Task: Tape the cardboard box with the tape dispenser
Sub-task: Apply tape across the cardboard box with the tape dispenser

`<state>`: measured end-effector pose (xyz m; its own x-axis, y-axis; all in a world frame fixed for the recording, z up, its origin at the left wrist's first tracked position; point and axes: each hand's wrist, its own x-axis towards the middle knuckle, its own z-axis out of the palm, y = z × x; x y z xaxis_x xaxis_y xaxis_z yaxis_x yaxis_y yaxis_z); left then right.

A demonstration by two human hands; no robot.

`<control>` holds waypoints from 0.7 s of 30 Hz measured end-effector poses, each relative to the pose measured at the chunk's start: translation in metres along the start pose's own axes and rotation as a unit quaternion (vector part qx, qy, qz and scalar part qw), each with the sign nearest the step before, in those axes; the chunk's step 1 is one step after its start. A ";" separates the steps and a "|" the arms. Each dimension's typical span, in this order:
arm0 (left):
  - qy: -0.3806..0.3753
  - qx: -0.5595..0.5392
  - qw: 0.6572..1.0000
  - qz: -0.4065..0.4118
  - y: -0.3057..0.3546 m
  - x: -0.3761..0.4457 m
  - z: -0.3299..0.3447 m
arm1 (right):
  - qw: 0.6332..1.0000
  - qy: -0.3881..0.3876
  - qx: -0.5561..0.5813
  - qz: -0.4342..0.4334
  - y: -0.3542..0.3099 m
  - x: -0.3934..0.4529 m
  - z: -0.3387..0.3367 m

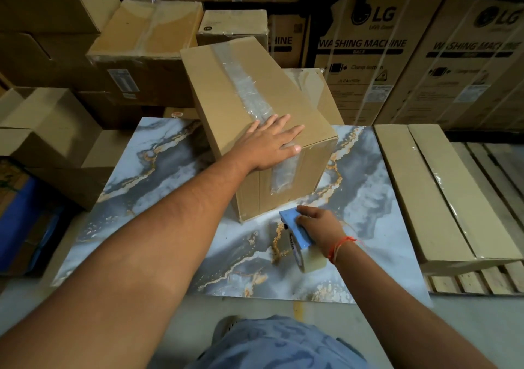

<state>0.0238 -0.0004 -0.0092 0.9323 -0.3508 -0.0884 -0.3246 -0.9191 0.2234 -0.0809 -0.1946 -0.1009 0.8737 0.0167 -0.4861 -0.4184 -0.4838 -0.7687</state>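
A brown cardboard box [226,93] stands on the marble-patterned board [368,198]. A strip of clear tape runs along its top seam and down its near face. My left hand [272,144] lies flat on the near end of the box top, fingers spread over the tape. My right hand [317,224] grips the blue tape dispenser [292,227] with its roll of clear tape, low over the board just in front of the box's near face.
Several cardboard boxes [147,36] are stacked behind and to the left. Large washing machine cartons [368,56] line the back right. Two long wrapped cartons [419,184] lie on a wooden pallet [482,280] at right. My knee in blue cloth [278,343] is below.
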 end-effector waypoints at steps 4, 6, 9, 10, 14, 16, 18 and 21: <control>-0.001 0.001 1.000 -0.001 0.000 0.000 -0.001 | 0.984 0.045 -0.153 -0.077 0.010 -0.008 -0.005; -0.001 0.005 1.000 0.000 0.000 0.001 -0.001 | 0.967 0.069 -0.223 -0.105 0.020 -0.012 -0.008; -0.002 0.009 1.000 0.001 0.000 0.002 -0.001 | 0.948 0.107 -0.267 -0.137 0.037 -0.017 -0.012; -0.002 0.012 1.000 0.002 0.000 0.002 0.000 | 0.943 0.118 -0.273 -0.147 0.043 -0.017 -0.014; -0.004 0.018 1.000 0.002 -0.001 0.003 0.001 | 0.925 0.125 -0.336 -0.129 0.066 -0.008 -0.024; -0.004 0.022 1.000 0.003 -0.002 0.003 0.002 | 0.913 0.130 -0.369 -0.114 0.077 -0.003 -0.031; -0.002 0.024 1.000 0.003 -0.002 0.003 0.001 | 0.908 0.133 -0.383 -0.106 0.085 0.002 -0.038; -0.003 0.028 1.000 0.003 -0.001 0.002 0.001 | 0.902 0.123 -0.403 -0.100 0.090 0.008 -0.043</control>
<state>0.0261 -0.0004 -0.0103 0.9298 -0.3563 -0.0926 -0.3380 -0.9259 0.1689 -0.1012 -0.2755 -0.1557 0.9817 0.0271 -0.1883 -0.0175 -0.9727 -0.2314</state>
